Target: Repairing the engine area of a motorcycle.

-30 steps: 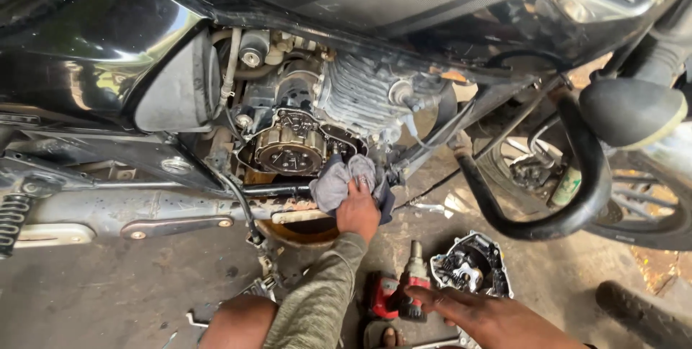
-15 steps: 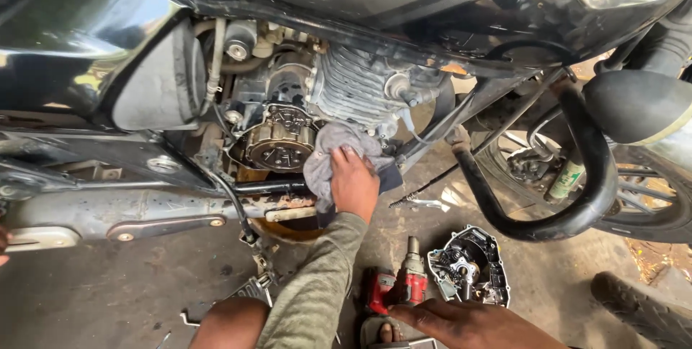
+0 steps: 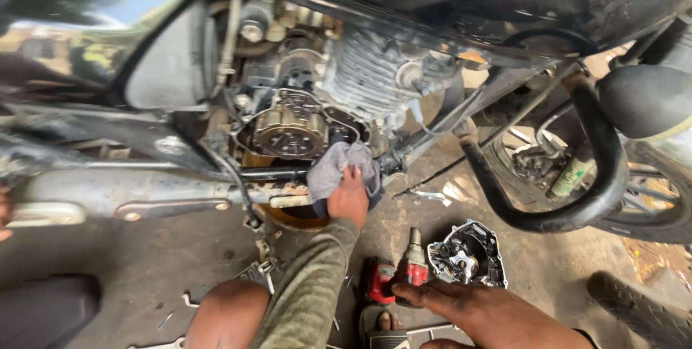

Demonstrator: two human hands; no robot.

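My left hand is up against the open side of the motorcycle engine, fingers closed over a grey rag and pressing it to the lower right edge of the exposed clutch assembly. The rag bunches above and around my fingers, so most of it lies between my hand and the metal, with a fold hanging down past my knuckles on the right. My olive sleeve runs down from that hand toward my bare knee. My right hand is low on the ground, well apart from the left, fingers spread and laid flat rather than curled; its fingertips touch the base of a red power tool that lies on the concrete floor, and I cannot tell whether they actually grip it. Just beside that tool, to the right and above my right hand, the removed engine cover lies with its inner side up. Under the engine, right below my left hand, the rim of an orange pan shows. Further out, the black crash guard curves around in front of the engine, the finned cylinder sits above and right of the rag, and the front wheel is at the far right. A few small metal bits lie near my knee.
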